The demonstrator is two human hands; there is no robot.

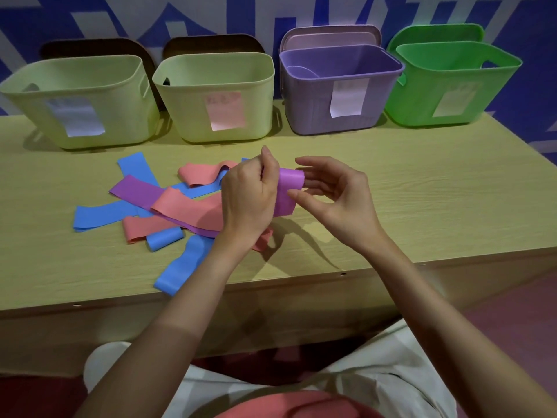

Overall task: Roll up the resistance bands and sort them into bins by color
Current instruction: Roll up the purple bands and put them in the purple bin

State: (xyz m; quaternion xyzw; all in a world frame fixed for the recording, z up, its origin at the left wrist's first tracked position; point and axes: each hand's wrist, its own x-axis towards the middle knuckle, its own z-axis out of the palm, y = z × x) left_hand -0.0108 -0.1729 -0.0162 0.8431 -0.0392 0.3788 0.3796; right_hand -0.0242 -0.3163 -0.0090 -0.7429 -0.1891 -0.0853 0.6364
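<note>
A purple resistance band is held above the table between both hands, its top curled over into a loop. My left hand pinches its left side. My right hand touches the loop's right side with thumb and fingertips, fingers spread. To the left lies a pile of flat bands: blue bands, pink bands and another purple band. One short blue band is partly curled.
Along the back of the wooden table stand bins with paper labels: two pale yellow-green bins, a purple bin and a green bin. Lids lean behind them. The table's front edge is near my lap.
</note>
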